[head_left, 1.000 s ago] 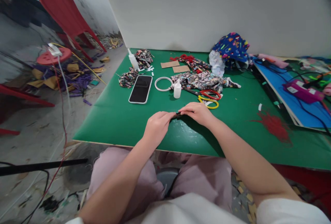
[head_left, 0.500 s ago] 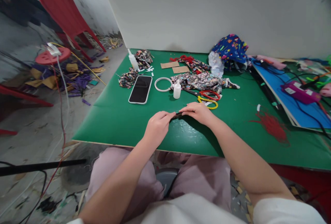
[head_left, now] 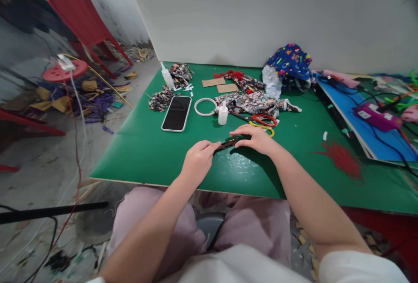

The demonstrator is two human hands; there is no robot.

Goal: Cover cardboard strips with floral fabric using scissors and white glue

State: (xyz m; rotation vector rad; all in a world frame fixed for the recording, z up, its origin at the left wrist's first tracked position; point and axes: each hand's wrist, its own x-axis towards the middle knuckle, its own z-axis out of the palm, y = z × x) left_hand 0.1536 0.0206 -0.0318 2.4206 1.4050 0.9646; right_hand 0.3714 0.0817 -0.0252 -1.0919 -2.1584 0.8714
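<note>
My left hand (head_left: 200, 159) pinches the left end of a narrow, dark patterned strip (head_left: 227, 144), which looks like folded floral fabric. The strip lies low over the green table (head_left: 137, 152). At its right end is my right hand (head_left: 253, 139), thumb and fingers spread apart around the strip; whether a fingertip touches it is hard to see. Just beyond the hands stands a small white dropper bottle (head_left: 223, 114). Scissors with red and yellow handles (head_left: 264, 120) lie behind my right hand, which partly hides the yellow loop.
A phone (head_left: 176, 114), a white ring (head_left: 205, 106), floral fabric (head_left: 254, 102) and brown cards (head_left: 214, 82) lie farther back. Another bottle (head_left: 167, 77) stands back left. Red threads (head_left: 342, 159), a blue folder (head_left: 385, 135) and a purple device (head_left: 377, 116) are at right.
My right hand has opened its fingers and shifted slightly right, showing more of the strip. My left hand keeps its pinch in nearly the same place.
</note>
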